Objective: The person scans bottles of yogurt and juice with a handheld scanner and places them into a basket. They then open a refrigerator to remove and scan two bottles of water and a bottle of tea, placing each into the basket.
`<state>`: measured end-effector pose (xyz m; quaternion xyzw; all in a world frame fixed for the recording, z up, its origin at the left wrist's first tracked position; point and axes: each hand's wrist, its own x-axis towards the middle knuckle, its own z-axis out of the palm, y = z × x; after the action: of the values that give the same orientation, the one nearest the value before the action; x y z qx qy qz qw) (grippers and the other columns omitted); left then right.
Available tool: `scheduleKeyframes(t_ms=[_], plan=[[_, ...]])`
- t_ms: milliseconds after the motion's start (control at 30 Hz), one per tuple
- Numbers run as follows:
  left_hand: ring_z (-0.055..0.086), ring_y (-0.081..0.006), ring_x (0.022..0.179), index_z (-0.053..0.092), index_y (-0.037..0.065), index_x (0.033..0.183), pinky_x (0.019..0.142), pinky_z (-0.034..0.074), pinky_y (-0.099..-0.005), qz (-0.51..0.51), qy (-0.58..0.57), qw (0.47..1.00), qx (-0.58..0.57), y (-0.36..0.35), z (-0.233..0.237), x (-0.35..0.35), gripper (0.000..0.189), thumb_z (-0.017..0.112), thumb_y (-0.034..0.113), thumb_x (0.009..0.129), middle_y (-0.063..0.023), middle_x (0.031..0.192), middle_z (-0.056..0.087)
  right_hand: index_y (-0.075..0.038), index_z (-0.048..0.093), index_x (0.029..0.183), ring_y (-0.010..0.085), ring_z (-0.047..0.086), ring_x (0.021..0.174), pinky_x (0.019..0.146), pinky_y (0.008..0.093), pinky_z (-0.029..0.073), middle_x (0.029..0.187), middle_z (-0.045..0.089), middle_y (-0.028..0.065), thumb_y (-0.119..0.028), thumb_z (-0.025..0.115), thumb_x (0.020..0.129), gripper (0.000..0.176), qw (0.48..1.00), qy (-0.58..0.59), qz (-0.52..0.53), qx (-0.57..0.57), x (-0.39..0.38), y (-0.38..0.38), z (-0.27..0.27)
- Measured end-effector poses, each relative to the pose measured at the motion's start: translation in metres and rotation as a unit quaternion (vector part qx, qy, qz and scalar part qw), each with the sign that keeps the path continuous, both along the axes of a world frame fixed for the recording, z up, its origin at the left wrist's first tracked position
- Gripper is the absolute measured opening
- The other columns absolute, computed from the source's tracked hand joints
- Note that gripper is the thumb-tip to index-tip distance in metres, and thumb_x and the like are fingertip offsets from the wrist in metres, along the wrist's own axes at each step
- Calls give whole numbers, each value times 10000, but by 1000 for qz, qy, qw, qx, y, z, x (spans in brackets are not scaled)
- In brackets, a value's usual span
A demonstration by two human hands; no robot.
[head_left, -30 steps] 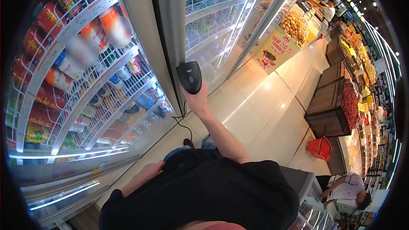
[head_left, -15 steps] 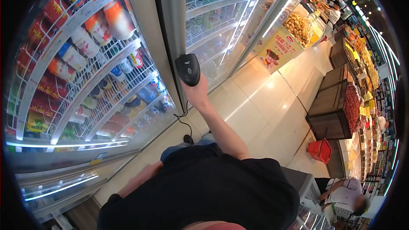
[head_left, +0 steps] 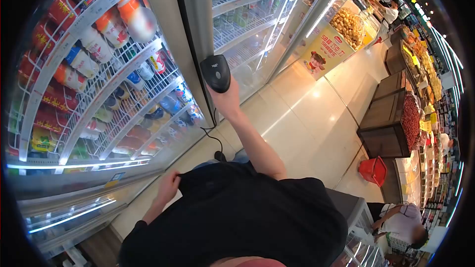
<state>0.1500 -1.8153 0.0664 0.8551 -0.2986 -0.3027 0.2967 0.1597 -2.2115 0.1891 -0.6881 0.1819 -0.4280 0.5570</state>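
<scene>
My right hand (head_left: 225,101) is wrapped round a black handheld barcode scanner (head_left: 216,74), held out in front of me by the metal frame between two fridge doors. A thin black cable (head_left: 210,135) hangs below it toward the floor. Down at my left side, my left hand (head_left: 169,186) is closed on the hem of my black shirt (head_left: 222,202). Behind the glass door on the left, the fridge shelves carry orange-capped bottles (head_left: 134,17), white bottles (head_left: 95,43) and red cans (head_left: 62,9).
Another glass-door fridge (head_left: 250,24) stands ahead. Tiled floor (head_left: 307,123) stretches to the right, toward wooden display bins (head_left: 381,131) and a red basket (head_left: 372,171). A person in a light top (head_left: 402,226) is at lower right.
My left hand has come forward into fuller view and now grips the shirt hem. The scanner in my right hand has shifted slightly up and left.
</scene>
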Motion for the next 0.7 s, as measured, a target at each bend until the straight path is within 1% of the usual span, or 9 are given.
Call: scheduleKeyframes(t_ms=[67,167,200,300,333,433,467,533,700], plan=[[688,-311,792,629,59,1119,726,512,-431,8,-62,998,-2,9,-26,19,189,622,150,953,-168,853,693,1,659,1194,151,664,974,897,318,517,1052,733,80,-47,755,890,322,1000,-1,0,0,-1,-1,0],[695,-248,911,627,70,1158,812,531,-400,-29,84,996,10,15,-46,38,229,650,130,938,-122,960,719,-2,660,1195,146,662,975,898,315,515,1050,732,75,-47,755,894,319,1000,-9,4,0,3,0,-4],[661,-209,1097,624,75,1284,950,522,-372,-40,250,967,0,21,-47,49,342,661,125,947,-94,1180,700,-3,661,1194,144,661,975,898,314,515,1049,732,73,-47,756,895,317,1000,-12,6,-4,4,-2,-4],[604,-209,1233,576,72,1418,1058,479,-365,43,414,906,-74,14,-16,67,460,658,146,971,-98,1352,630,-7,666,1183,137,657,964,889,309,515,1040,731,62,-52,759,899,302,1000,-30,3,11,5,1,-2],[598,-227,1259,535,72,1479,1072,481,-388,55,363,927,-71,-1,11,62,521,666,193,990,-130,1394,610,-8,667,1183,136,657,965,888,308,516,1040,730,60,-56,759,901,300,1000,-18,9,9,5,1,-5],[597,-246,1282,549,65,1464,1080,478,-409,-16,251,967,-49,-6,-53,51,524,663,284,1002,-136,1400,618,-11,667,1181,132,658,964,885,308,517,1039,731,55,-65,761,906,295,1000,6,19,4,4,-4,-11],[598,-262,1294,569,52,1438,1075,482,-423,-71,171,982,18,-26,-33,39,539,633,381,1016,-137,1401,632,-11,666,1179,132,658,963,884,309,518,1039,732,55,-68,761,907,293,1000,7,20,5,4,-3,-10],[610,-288,1278,608,49,1396,1058,484,-420,-96,194,976,-12,-66,1,12,529,618,415,1014,-151,1390,642,-12,662,1183,136,659,967,885,314,519,1043,733,58,-74,765,905,302,1000,3,20,4,4,-4,-10],[639,-329,1174,684,51,1259,1019,491,-420,-178,112,975,-66,-99,15,-12,420,660,362,979,-164,1260,675,-14,640,1223,165,660,990,906,336,514,1059,721,70,-95,783,892,369,1000,15,26,-1,1,1,-8]])
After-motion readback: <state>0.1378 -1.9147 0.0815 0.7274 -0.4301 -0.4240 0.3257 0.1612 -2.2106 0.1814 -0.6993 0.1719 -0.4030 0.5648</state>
